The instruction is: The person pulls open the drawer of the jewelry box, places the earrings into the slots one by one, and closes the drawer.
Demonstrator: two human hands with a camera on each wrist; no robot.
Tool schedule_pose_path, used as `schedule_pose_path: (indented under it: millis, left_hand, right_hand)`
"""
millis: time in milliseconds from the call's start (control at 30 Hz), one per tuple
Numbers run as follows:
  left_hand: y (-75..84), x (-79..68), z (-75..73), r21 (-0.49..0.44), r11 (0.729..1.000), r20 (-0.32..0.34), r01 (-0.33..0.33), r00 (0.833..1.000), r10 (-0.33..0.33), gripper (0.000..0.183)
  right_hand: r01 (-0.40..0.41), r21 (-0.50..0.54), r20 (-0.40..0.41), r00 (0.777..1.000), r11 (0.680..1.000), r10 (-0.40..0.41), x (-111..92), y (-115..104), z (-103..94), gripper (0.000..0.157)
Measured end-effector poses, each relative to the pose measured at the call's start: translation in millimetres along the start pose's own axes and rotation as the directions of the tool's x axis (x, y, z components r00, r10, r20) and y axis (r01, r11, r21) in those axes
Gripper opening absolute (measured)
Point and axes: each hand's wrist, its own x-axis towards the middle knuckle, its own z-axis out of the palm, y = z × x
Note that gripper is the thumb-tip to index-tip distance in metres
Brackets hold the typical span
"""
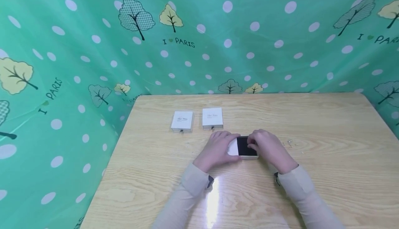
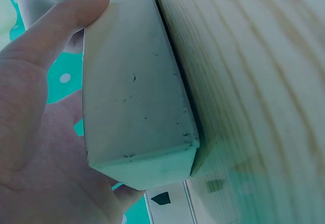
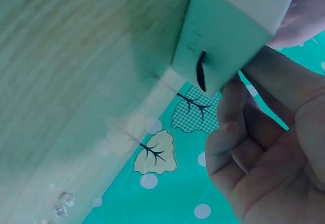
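In the head view, a small white drawer-style box lies partly slid open on the table, with a black insert exposed at its right. My left hand grips the box from the left, thumb on the near side and fingers on the far side. The thumb lies along the white box wall in the left wrist view. Over the black insert, my right hand has bent fingers; anything between their tips is hidden. A dark ribbon tab shows on the box end in the right wrist view.
Two closed white boxes, a left one and a right one, lie behind the hands. Several tiny shiny pieces are scattered right of the right hand. A green patterned curtain hangs behind the wooden table.
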Motion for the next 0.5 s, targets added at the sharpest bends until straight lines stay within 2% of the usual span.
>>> schedule_pose_path:
  millis: [200, 500]
  left_hand:
    - [0.0, -0.5, -1.1, 0.016, 1.000, -0.003, 0.003, 1.000, -0.002, 0.081]
    - [-0.3, 0.0, -0.1, 0.000, 1.000, 0.003, 0.003, 1.000, -0.003, 0.080]
  right_hand:
    - [0.043, 0.017, 0.001, 0.999, 0.999, -0.043, 1.0, 0.3, -1.8, 0.012]
    - [0.031, 0.014, -0.017, 0.999, 0.999, -0.030, 4.6, -1.3, 1.3, 0.012]
